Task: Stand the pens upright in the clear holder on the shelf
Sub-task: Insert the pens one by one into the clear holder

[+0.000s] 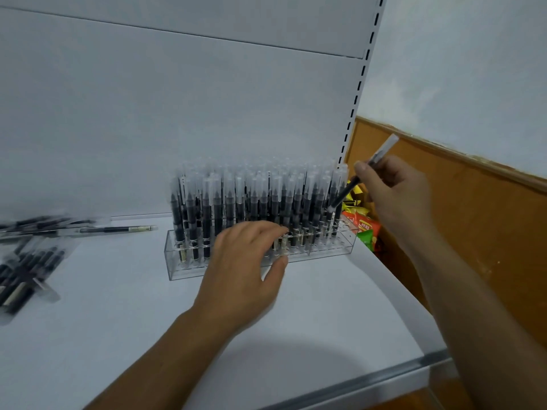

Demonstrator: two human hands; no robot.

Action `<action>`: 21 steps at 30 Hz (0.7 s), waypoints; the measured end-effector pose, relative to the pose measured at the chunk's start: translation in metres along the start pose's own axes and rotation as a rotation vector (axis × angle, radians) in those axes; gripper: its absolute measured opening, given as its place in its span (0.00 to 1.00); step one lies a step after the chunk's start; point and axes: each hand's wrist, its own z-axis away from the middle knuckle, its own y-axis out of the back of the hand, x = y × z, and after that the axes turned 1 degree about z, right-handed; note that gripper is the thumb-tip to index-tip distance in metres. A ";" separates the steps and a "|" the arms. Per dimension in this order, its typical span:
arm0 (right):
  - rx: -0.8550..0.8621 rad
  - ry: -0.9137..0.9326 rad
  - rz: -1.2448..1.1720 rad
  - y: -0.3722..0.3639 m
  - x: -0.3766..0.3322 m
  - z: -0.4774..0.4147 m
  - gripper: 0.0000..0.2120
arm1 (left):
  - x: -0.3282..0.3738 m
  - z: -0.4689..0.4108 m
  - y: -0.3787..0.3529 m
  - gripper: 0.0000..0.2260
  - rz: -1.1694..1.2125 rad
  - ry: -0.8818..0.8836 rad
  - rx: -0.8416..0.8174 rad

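Note:
A clear holder point(331, 250) stands on the white shelf point(148, 321) against the back panel, packed with several upright black pens point(254, 199) with frosted caps. A few empty holes show at its right end. My left hand point(245, 270) grips the holder's front, fingers over the top edge and thumb on the front wall. My right hand point(396, 196) pinches one black pen point(347, 192), tilted with its cap up and right and its lower end just above the holder's right end. More loose pens point(29, 261) lie in a blurred pile at the far left, with one single pen point(115, 229) lying flat nearby.
Colourful snack packets point(365, 229) sit just past the shelf's right end, behind the holder. A slotted upright post point(358, 90) rises at the back right. A wooden wall panel point(473, 220) lies to the right. The shelf's metal front edge point(384, 377) runs along the bottom.

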 end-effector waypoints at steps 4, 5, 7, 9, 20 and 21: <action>-0.078 0.034 0.217 -0.010 0.011 -0.003 0.12 | -0.001 0.003 -0.002 0.21 -0.133 -0.038 -0.003; -0.094 0.040 0.239 -0.013 0.013 -0.003 0.13 | 0.000 0.003 -0.003 0.21 -0.155 -0.041 -0.002; -0.110 0.051 0.260 -0.016 0.013 -0.003 0.14 | 0.000 0.003 -0.004 0.20 -0.189 -0.044 0.002; -0.113 0.058 0.264 -0.016 0.012 -0.005 0.14 | 0.001 0.003 -0.005 0.19 -0.207 -0.043 0.005; -0.358 -0.005 0.489 -0.021 0.019 0.009 0.17 | -0.001 0.001 -0.004 0.19 -0.189 -0.023 -0.018; -0.357 -0.001 0.498 -0.021 0.017 0.010 0.16 | -0.001 0.002 -0.004 0.19 -0.189 -0.022 -0.020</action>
